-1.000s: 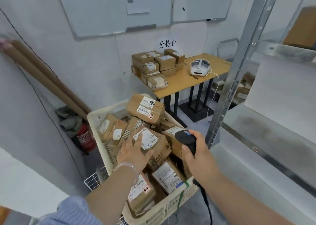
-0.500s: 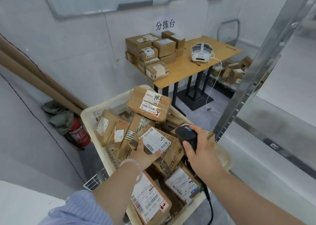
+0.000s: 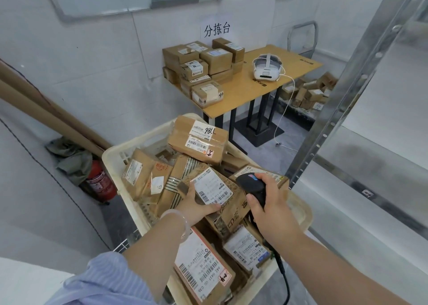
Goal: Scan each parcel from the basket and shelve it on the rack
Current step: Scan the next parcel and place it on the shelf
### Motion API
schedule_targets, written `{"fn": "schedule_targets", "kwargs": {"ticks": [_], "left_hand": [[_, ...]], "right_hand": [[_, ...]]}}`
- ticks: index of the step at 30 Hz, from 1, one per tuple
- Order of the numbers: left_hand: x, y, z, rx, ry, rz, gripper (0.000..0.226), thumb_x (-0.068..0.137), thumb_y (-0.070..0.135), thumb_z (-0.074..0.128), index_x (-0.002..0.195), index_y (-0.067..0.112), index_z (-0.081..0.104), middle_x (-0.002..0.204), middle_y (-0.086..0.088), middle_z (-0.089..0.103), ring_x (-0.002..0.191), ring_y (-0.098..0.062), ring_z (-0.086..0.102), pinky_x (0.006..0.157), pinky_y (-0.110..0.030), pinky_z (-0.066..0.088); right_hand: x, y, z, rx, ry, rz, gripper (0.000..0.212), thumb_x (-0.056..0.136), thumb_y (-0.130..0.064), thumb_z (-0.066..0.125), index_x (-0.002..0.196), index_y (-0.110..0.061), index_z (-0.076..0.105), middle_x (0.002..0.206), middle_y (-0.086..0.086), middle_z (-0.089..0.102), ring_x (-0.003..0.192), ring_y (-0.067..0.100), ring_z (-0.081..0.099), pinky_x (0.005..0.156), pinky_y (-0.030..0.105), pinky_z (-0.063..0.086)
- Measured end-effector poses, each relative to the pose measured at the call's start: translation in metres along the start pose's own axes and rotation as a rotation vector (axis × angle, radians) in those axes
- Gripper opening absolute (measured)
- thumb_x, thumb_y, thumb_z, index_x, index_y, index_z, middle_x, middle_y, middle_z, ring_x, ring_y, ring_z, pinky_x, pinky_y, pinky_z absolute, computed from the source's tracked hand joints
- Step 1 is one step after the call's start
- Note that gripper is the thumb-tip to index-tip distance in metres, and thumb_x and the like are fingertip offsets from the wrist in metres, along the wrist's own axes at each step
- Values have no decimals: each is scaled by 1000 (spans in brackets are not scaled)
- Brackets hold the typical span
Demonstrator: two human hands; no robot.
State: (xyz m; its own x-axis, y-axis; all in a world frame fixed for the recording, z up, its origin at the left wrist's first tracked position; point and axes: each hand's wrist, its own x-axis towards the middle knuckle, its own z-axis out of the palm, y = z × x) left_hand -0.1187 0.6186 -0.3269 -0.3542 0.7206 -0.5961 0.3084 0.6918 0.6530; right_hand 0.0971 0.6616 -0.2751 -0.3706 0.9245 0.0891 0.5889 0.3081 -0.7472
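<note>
parcels (image 3: 148, 177) of brown cardboard filled the cream plastic basket (image 3: 115, 151), and the left hand (image 3: 194, 206) gripped 1 labelled parcel (image 3: 234, 214) by its near edge, thumb on the white shipping label, tilted atop the pile at the basket's middle. the right hand (image 3: 271, 202) was curled round a black handheld barcode scanner (image 3: 251, 184) just beside that parcel, its cable trailing down past the basket's rim. the metal rack (image 3: 347, 91) stood to the right, and a wooden table (image 3: 254, 89) behind the basket bore stacked boxes (image 3: 203, 66) and a white headset (image 3: 267, 69).
</note>
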Motion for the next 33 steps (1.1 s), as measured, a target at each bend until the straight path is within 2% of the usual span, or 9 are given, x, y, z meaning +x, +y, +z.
{"fn": "schedule_targets", "kwargs": {"ticks": [3, 5, 8, 11, 19, 23, 26, 30, 33], "left_hand": [[0, 3, -1, -31, 12, 86, 129, 76, 40, 84, 154, 35, -19, 161, 2, 29, 142, -23, 37, 117, -38, 31], [-1, 7, -2, -22, 38, 135, 132, 74, 36, 86, 154, 37, -19, 165, -1, 14, 147, -24, 26, 120, -42, 26], [-4, 10, -1, 43, 88, 189, 137, 70, 35, 88, 150, 45, -22, 164, 1, -18, 153, -23, 3, 122, -39, 14], [-6, 11, 5, 61, 118, 216, 145, 63, 35, 92, 147, 50, -25, 160, 3, -29, 153, -21, -6, 121, -37, 11], [-8, 11, 14, 69, 190, 285, 147, 61, 29, 94, 140, 57, -26, 158, 9, -31, 152, -19, 1, 117, -31, 16], [-13, 11, 11, 61, 232, 330, 146, 61, 28, 94, 141, 58, -24, 160, 12, -25, 152, -18, 3, 117, -32, 18], [-21, 17, 5, 81, 267, 369, 146, 62, 28, 94, 138, 61, -26, 159, 12, -29, 152, -18, -3, 118, -33, 14], [-35, 41, -7, 101, 316, 408, 147, 63, 30, 93, 142, 57, -28, 159, 12, -29, 153, -20, -5, 120, -39, 11], [-49, 67, -10, 152, 376, 462, 146, 64, 33, 93, 147, 49, -25, 160, 7, -28, 153, -25, -3, 121, -40, 12]], "right_hand": [[0, 2, 0, 7, -8, 6, 52, 97, -37, 58, 111, -73, 23, 91, -35, 47, 82, -14, 56, 54, 6, 38], [-1, 2, -1, 18, -1, 8, 50, 97, -37, 58, 115, -70, 26, 90, -34, 49, 86, -20, 54, 56, 5, 43], [-4, 1, -3, 9, -1, 39, 46, 97, -40, 57, 123, -63, 27, 89, -30, 47, 70, -2, 62, 54, 12, 46], [-7, 2, -6, -14, -7, 42, 48, 97, -41, 55, 126, -63, 24, 91, -28, 46, 66, 3, 61, 52, 16, 47], [-16, 6, -16, -38, 13, 37, 47, 97, -39, 56, 130, -56, 27, 108, -16, 54, 77, -2, 59, 61, 17, 46], [-20, 4, -20, -22, 16, 32, 47, 97, -39, 56, 129, -57, 27, 113, -13, 57, 77, 2, 62, 64, 27, 55], [-23, -2, -27, -18, 31, 30, 51, 96, -39, 57, 120, -68, 23, 114, -17, 56, 78, -2, 61, 61, 14, 49], [-32, -17, -41, -15, 71, 1, 48, 96, -40, 57, 124, -63, 26, 114, -15, 57, 80, -11, 52, 61, 5, 40], [-41, -29, -55, 53, 74, -32, 47, 97, -39, 57, 124, -62, 27, 119, -10, 58, 95, 5, 57, 82, 30, 49]]}}
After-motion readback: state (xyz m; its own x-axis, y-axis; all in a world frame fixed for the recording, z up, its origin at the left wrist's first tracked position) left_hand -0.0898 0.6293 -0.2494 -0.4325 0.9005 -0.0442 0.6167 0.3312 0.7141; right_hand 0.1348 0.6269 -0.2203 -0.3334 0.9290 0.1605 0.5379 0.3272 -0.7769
